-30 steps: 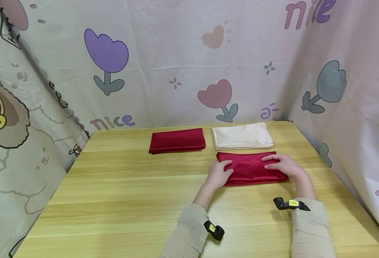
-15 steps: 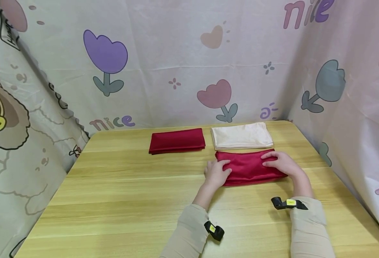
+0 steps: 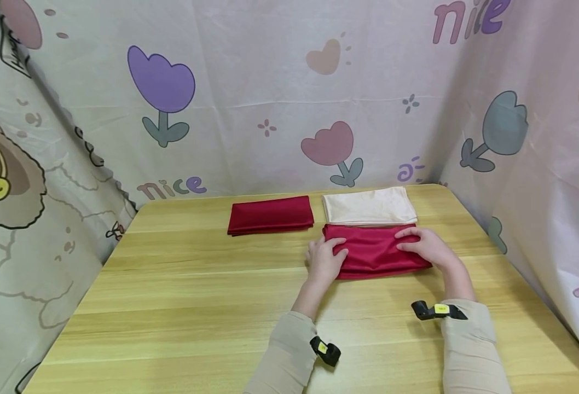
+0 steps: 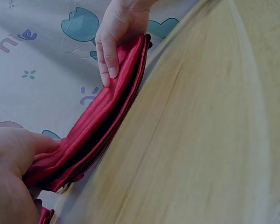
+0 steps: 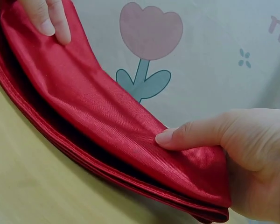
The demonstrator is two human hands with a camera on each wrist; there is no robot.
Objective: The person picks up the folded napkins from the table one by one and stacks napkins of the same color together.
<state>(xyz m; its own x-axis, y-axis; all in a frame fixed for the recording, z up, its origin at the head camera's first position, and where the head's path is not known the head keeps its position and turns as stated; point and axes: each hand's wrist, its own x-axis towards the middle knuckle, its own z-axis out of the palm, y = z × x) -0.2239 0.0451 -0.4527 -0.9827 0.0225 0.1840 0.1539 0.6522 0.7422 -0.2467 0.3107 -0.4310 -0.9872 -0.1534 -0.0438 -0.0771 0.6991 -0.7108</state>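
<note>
A folded red satin cloth [image 3: 370, 254] lies between my hands on the right half of the table, its far edge up against the white cloth. At its left end my left hand [image 3: 325, 261] grips it, thumb and a finger on top. My right hand [image 3: 431, 249] holds the right end; in the right wrist view its thumb [image 5: 191, 135] presses the upper face while the other fingers are hidden behind. Several layers with a dark gap beneath the top one show along the near edge of the cloth [image 4: 100, 121] in the left wrist view.
A second folded red cloth [image 3: 271, 215] lies at the back middle of the wooden table [image 3: 171, 306]. To its right is a folded white cloth [image 3: 370, 206]. Printed curtains [image 3: 250, 71] hang behind the table and along both sides.
Both hands have shifted the red cloth a little away from the person and to the left, closing the gap to the white cloth. The other two cloths have stayed put.
</note>
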